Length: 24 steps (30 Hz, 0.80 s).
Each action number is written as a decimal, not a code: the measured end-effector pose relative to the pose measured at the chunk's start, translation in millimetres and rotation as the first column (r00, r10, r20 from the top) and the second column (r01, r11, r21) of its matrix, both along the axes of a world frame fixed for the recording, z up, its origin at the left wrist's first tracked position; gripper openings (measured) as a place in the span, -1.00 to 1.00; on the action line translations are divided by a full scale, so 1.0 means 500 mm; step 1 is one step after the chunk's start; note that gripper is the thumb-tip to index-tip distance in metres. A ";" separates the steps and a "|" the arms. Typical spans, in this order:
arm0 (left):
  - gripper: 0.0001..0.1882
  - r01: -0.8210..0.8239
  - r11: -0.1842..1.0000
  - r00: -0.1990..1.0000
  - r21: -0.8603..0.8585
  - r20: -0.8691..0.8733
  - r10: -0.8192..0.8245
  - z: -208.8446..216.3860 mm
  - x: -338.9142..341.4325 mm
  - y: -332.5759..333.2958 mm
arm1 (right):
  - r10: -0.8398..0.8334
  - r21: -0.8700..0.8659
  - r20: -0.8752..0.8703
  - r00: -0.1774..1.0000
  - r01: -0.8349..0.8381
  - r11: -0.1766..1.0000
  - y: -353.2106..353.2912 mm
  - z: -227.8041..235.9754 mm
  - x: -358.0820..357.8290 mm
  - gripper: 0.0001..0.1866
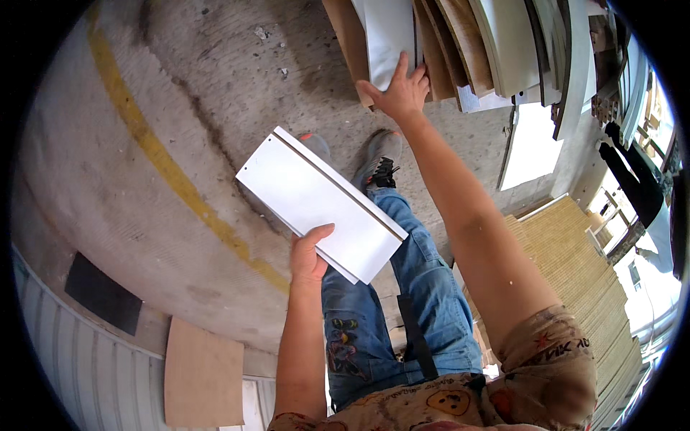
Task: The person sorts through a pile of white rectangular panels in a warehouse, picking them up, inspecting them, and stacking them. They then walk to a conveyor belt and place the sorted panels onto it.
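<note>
My left hand grips the long edge of a white board, thumb on its top face. The board has a dark groove along its far edge and small holes near one corner; a second white layer shows under its near edge. My right hand reaches out with fingers spread. Its fingertips rest on the face of a white panel that stands among upright boards, and the thumb points left over a brown panel beside it.
A row of upright wood and white boards stands at the far right. A white sheet lies beyond it, and ribbed tan panels are stacked to my right. A yellow line crosses the concrete floor. A plywood sheet leans at lower left.
</note>
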<state>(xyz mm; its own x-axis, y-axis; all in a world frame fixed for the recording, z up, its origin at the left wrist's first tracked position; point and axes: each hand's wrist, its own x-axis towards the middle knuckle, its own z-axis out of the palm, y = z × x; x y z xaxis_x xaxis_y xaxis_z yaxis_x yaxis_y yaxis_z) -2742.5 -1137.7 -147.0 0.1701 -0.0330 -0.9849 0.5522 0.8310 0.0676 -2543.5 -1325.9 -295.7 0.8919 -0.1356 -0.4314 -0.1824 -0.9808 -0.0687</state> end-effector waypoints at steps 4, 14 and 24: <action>-0.43 -0.059 0.998 0.997 -0.007 0.040 0.059 -0.003 0.003 0.004 | -0.075 -0.092 -0.062 0.995 0.069 0.993 0.026 -0.024 0.059 0.20; -0.46 -0.120 0.988 0.992 0.098 0.056 0.115 -0.003 0.028 0.057 | -0.127 -0.203 -0.252 0.959 0.075 0.976 0.012 -0.011 0.002 0.25; -0.40 -0.074 0.996 0.993 0.058 0.101 0.068 0.016 0.052 0.077 | -0.208 -0.160 -0.253 0.945 0.171 0.972 0.008 0.025 -0.011 0.22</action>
